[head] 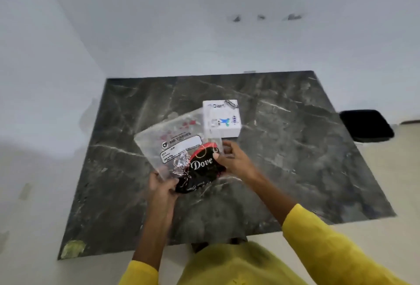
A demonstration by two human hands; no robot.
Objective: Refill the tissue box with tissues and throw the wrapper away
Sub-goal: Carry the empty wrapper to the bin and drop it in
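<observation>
A clear plastic tissue wrapper (172,139) with a white "BIG TISSUES" label lies tilted over the dark marble table (295,148). In front of it is a black and red pack marked "Dove" (201,171), held just above the table. My left hand (162,186) grips the wrapper's crinkled near corner and touches the pack's left end. The thumb of my right hand (234,159) presses on the pack's right edge, with clear plastic between the fingers. A white cube-shaped box (221,117) with a blue bird print stands just behind, touching the wrapper's far edge.
A black bin (366,125) stands on the floor past the table's right edge. White walls close off the far and left sides. A greenish patch (73,248) marks the table's near left corner. Yellow sleeves cover both my forearms.
</observation>
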